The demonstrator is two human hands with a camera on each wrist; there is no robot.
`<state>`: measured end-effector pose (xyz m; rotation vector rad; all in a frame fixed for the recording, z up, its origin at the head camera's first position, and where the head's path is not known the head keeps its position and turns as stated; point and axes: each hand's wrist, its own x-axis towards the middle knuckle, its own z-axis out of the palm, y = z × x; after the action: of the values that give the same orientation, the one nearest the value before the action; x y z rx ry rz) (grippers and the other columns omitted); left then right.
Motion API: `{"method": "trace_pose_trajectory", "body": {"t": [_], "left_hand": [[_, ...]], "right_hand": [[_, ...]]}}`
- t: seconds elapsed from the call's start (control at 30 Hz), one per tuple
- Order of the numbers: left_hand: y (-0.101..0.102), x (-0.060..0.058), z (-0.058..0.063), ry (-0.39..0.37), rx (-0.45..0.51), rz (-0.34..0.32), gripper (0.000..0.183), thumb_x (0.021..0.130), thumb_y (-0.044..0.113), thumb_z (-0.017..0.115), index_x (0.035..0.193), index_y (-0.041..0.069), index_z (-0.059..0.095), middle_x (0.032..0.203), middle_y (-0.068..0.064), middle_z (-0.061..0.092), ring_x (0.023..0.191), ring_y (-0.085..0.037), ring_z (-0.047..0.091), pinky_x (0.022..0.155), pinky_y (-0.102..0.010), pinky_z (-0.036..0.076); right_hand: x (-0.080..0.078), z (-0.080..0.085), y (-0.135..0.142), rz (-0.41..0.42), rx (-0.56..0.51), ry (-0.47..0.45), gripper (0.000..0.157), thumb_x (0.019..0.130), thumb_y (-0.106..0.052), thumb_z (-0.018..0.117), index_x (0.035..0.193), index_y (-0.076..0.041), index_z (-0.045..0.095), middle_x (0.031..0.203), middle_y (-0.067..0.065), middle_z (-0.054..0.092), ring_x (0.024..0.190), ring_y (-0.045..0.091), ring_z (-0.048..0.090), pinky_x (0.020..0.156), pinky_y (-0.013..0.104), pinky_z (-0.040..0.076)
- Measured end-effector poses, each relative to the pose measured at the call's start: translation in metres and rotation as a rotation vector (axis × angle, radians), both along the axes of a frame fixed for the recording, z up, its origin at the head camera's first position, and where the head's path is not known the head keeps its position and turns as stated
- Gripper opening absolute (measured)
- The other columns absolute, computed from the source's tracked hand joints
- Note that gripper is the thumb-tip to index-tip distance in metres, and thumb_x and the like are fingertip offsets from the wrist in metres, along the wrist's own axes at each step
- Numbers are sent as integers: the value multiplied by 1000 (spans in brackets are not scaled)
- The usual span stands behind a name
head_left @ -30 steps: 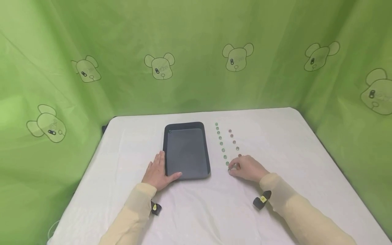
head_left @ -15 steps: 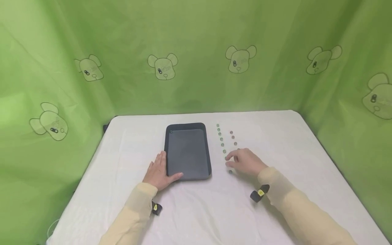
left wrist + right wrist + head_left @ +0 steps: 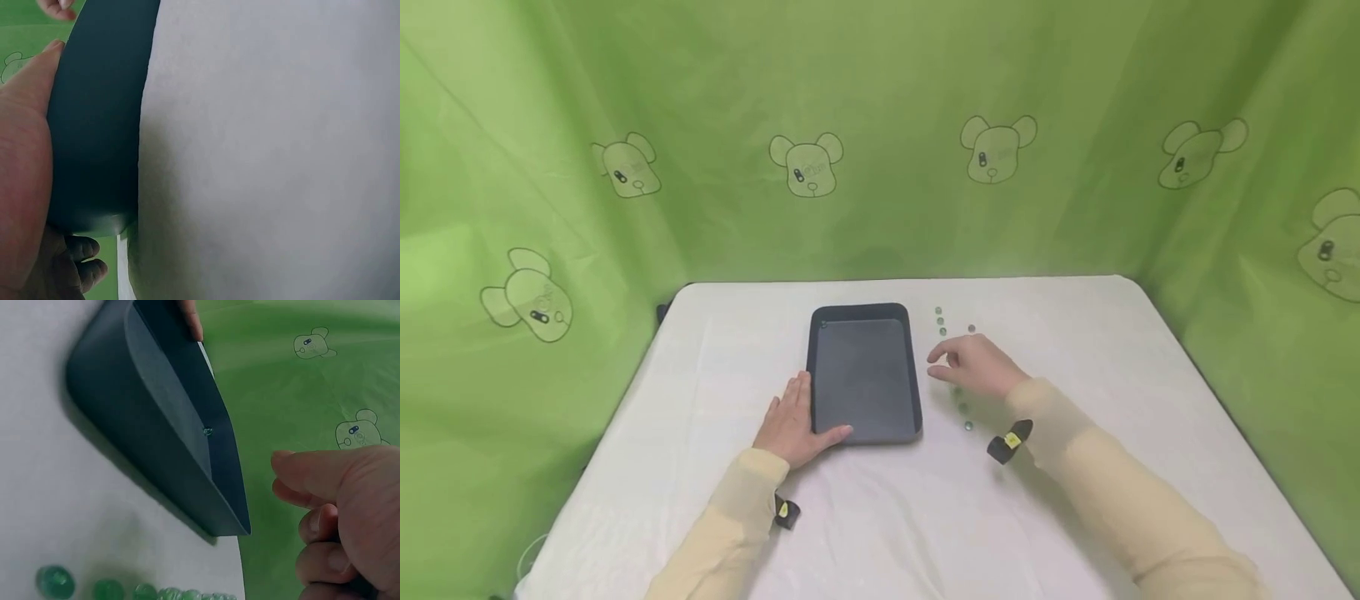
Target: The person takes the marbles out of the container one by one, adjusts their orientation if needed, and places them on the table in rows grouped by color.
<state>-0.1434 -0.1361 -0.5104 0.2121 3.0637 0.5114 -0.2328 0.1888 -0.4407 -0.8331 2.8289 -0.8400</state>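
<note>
My left hand [image 3: 787, 423] rests against the left side and near corner of a dark grey rectangular tray [image 3: 910, 367], fingers along its side and thumb on the near rim. One small glass marble [image 3: 823, 325] lies in the tray's far left corner. My right hand [image 3: 981, 365] is above a row of green glass marbles [image 3: 968, 426] on the white table, right of the tray. Its thumb and index fingertips are slightly apart, and no object shows between them. The right wrist view shows its other fingers curled. This hand hides part of the row.
A reddish-brown marble [image 3: 972, 328] shows beyond the right hand; others of its row are hidden by the hand. A white cloth [image 3: 865, 517] covers the table. Green curtains [image 3: 880, 225] with bear-face prints stand behind and at both sides.
My right hand has left the nearest marble, which stays on the table, and moved farther away and left over the row. The left hand stays at the tray. The view shifts slightly.
</note>
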Motion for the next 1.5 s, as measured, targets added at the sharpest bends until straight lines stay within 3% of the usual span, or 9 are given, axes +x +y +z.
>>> {"method": "trace_pose_trajectory", "body": {"t": [0.07, 0.3, 0.4, 0.47, 0.53, 0.8, 1.03, 1.3, 1.5], "left_hand": [[0, 0, 0, 2, -3, -1, 125, 73, 87, 45, 153, -2, 9, 158, -19, 15, 146, -32, 14, 116, -52, 18], [0, 0, 2, -30, -17, 9, 125, 73, 85, 47, 153, -1, 6, 158, -19, 14, 146, -32, 13, 117, -51, 17], [0, -1, 2, -35, -18, 10, 124, 74, 85, 47, 153, -1, 6, 158, -19, 13, 146, -31, 12, 117, -51, 17], [0, -2, -1, -26, -16, 8, 125, 73, 86, 46, 153, -1, 6, 158, -19, 14, 146, -31, 13, 117, -51, 17], [0, -2, -3, -19, -10, 3, 126, 72, 88, 43, 153, -1, 6, 158, -19, 14, 146, -31, 13, 117, -51, 16], [-1, -1, -1, -9, -49, 0, 126, 71, 91, 37, 154, 1, 7, 160, -15, 8, 147, -29, 9, 117, -52, 18], [2, -1, 2, 70, -83, -32, 125, 72, 90, 39, 153, 0, 12, 160, -15, 8, 147, -28, 9, 116, -53, 19], [8, 0, 0, 31, -109, -32, 129, 67, 94, 34, 153, 1, 9, 161, -12, 2, 147, -24, 3, 117, -50, 17], [11, 1, -3, 51, -91, -47, 126, 70, 91, 39, 153, -1, 11, 161, -14, 3, 147, -28, 7, 116, -52, 19]], "right_hand": [[-6, 1, -7, 7, 1, 1, 24, 88, -31, 71, 106, -15, 73, 61, -5, 51, 55, 12, 45, 97, 53, 42], [-26, 7, -33, 30, 7, 3, 27, 88, -34, 70, 108, -16, 73, 59, -5, 51, 55, 12, 46, 75, 52, 44], [-33, 9, -44, 59, 0, 2, 26, 89, -32, 70, 109, -14, 73, 59, -5, 51, 54, 11, 46, 65, 40, 49], [-39, 9, -50, 85, -12, -2, 26, 89, -29, 70, 108, -13, 72, 61, -5, 53, 54, 11, 46, 53, 32, 45], [-45, 7, -56, 100, -15, -7, 26, 89, -29, 70, 109, -12, 72, 61, -5, 55, 52, 11, 46, 51, 27, 43], [-69, 3, -83, 107, -7, -20, 28, 90, -28, 69, 111, -10, 71, 64, -3, 57, 54, 11, 48, 53, 27, 45], [-90, -2, -103, 102, 21, -8, 24, 89, -27, 71, 107, -11, 73, 76, -5, 64, 64, 12, 53, 66, 29, 48], [-110, -19, -125, 81, 35, -29, 21, 88, -30, 71, 103, -15, 73, 91, -3, 70, 75, 12, 61, 77, 31, 52], [-116, -30, -139, 43, 40, -75, 21, 88, -29, 71, 104, -15, 74, 101, -1, 71, 78, 11, 63, 81, 32, 53]]}}
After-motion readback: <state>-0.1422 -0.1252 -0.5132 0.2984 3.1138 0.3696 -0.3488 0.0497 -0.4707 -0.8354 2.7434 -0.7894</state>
